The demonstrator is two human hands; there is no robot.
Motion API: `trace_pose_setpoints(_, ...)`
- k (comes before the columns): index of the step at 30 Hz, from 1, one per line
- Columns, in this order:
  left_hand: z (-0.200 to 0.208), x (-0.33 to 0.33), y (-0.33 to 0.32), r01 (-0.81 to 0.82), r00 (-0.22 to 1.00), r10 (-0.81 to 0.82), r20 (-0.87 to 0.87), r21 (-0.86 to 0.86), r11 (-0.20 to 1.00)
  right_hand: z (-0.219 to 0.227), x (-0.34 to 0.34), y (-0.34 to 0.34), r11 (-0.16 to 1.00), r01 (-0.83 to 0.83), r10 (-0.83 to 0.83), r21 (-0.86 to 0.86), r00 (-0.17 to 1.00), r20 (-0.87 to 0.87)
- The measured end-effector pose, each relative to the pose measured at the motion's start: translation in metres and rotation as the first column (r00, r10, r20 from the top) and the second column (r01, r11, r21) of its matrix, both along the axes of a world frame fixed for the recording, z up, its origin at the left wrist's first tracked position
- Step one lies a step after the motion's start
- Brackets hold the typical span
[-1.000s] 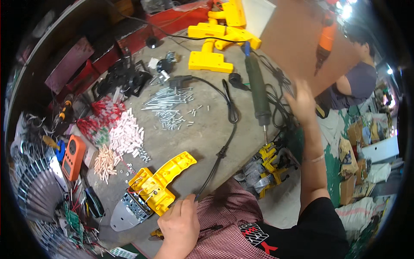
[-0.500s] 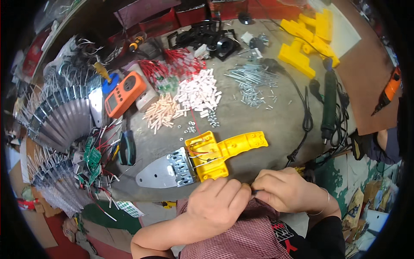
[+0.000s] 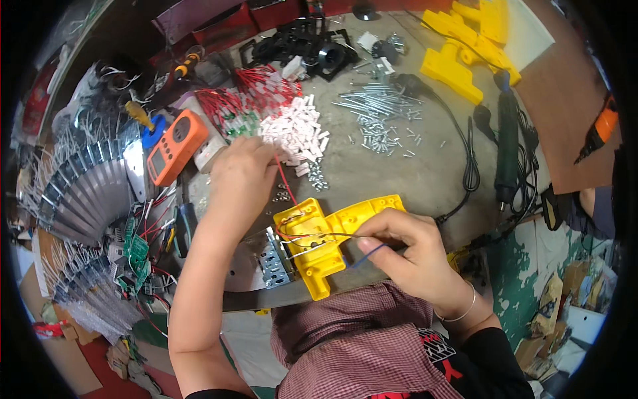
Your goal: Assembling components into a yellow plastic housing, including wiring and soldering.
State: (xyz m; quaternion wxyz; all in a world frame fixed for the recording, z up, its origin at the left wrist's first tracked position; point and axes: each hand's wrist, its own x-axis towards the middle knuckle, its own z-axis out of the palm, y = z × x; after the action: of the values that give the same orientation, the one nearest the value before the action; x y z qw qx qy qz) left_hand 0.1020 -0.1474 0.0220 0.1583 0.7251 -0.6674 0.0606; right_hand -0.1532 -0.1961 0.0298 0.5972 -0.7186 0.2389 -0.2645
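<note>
On the bench in front of me lies a yellow plastic housing half (image 3: 318, 271) with a handle, its inside facing up. Red and dark wires run in it. A perforated metal bracket (image 3: 271, 261) joins its left side to a flat silver plate (image 3: 243, 274), partly behind my left arm. My right hand (image 3: 415, 253) pinches thin wires, one dark and one blue (image 3: 367, 256), above the handle's near side. My left hand (image 3: 242, 171) reaches over the beige sleeves beside a pile of white sleeves (image 3: 296, 130); its fingertips are mostly hidden. A red wire (image 3: 286, 181) rises from the housing toward it.
Long screws (image 3: 372, 103) and red-wired parts (image 3: 232, 100) lie farther back. An orange meter (image 3: 178, 146) and fanned metal plates (image 3: 86, 179) stand left. More yellow housings (image 3: 452, 73) and a green soldering-iron-like tool (image 3: 508, 156) with looped cables are at right.
My left hand has left my right hand and moved far left to the sleeve piles. My right hand has shifted slightly left and up, now showing the wires over the housing.
</note>
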Motion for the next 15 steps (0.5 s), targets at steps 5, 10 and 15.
trace_pose_setpoints(5, 0.034, -0.033, 0.035, -0.168, 0.823, 0.104, -0.558, -0.065, 0.984, -0.007, 0.001, -0.012, 0.986, -0.09, 0.086, 0.142, 0.996, 0.03)
trace_pose_setpoints(10, 0.038, -0.076, 0.066, -0.103, 0.54, -0.036, -0.841, -0.108, 0.989, -0.006, 0.001, -0.019, 0.979, -0.195, 0.198, -0.063, 0.979, 0.04)
trace_pose_setpoints(15, 0.032, -0.084, 0.073, -0.198, 0.158, 0.061, -0.985, 0.029, 0.98, 0.003, 0.0, -0.007, 0.997, -0.081, 0.081, -0.006, 0.994, 0.077)
